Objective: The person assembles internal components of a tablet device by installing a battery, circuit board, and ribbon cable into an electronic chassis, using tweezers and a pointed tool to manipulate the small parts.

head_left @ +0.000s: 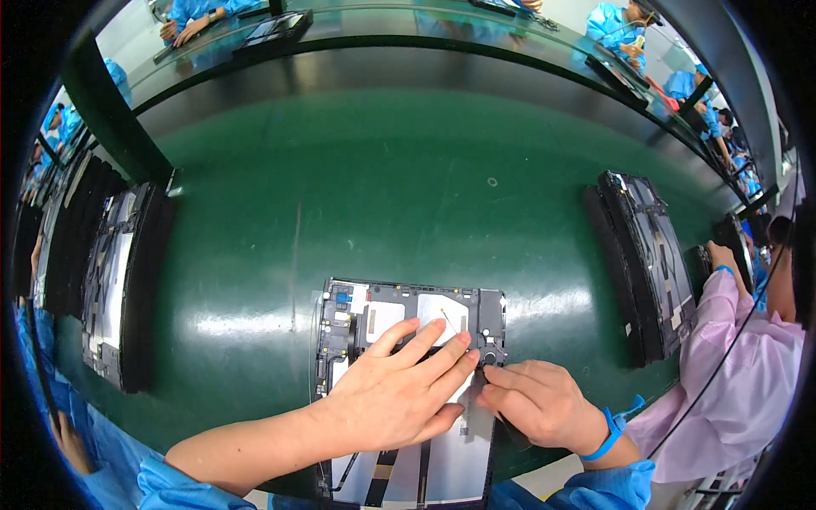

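Note:
An opened tablet chassis (399, 310) lies on the green table (382, 187) in front of me, its inner boards and white panels facing up. My left hand (399, 387) rests flat on its middle, fingers spread toward the right edge. My right hand (531, 404) is beside it at the chassis's right edge, fingers pinched together on a small dark part near a round component (489, 357). What exactly the fingers pinch is too small to tell. A blue wrist strap (610, 433) circles my right wrist.
A stack of similar dark chassis (646, 263) leans at the right, another row (119, 280) stands at the left. A person in a pink sleeve (731, 365) works at the right. Other people in blue coats sit beyond the far shelf (382, 51).

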`<state>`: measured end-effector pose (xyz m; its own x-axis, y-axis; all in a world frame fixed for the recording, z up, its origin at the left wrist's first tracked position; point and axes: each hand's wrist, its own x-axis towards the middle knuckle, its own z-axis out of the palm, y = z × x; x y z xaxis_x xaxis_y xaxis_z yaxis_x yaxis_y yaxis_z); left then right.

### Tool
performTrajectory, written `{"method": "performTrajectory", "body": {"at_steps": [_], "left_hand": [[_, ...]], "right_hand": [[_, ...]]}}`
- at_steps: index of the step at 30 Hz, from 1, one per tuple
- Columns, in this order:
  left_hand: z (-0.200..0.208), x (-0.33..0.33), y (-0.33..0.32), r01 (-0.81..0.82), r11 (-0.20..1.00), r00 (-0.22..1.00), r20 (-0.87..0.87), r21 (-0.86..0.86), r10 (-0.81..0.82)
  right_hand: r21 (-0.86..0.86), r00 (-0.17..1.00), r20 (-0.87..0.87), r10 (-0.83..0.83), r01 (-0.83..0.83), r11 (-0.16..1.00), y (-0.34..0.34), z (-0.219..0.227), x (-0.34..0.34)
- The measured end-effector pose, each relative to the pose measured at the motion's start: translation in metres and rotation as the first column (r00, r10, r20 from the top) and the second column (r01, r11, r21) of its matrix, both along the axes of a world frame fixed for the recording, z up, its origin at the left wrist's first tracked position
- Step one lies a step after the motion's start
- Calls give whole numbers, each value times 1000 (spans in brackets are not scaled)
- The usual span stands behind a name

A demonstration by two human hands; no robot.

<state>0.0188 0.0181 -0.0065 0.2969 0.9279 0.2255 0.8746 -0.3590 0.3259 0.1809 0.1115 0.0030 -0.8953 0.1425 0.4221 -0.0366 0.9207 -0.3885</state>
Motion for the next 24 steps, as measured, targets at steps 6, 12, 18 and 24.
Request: {"method": "performTrajectory", "body": {"at_steps": [6, 12, 18, 24], "left_hand": [[-1, -1, -1, -7, 1000, 1000, -25, 18, 8], [-2, 1, -2, -2, 1000, 1000, 6, 11, 2], [-1, -1, 0, -3, 1000, 1000, -8, 5, 3], [-1, 0, -1, -10, 1000, 1000, 10, 4, 10]], "right_hand": [[-10, 996, 91, 19, -18, 1000, 0, 0, 0], [-744, 966, 34, -258, 196, 638, 8, -15, 12], [-604, 993, 14, -117, 102, 790, 10, -13, 8], [-630, 986, 30, -165, 146, 763, 9, -15, 8]]}}
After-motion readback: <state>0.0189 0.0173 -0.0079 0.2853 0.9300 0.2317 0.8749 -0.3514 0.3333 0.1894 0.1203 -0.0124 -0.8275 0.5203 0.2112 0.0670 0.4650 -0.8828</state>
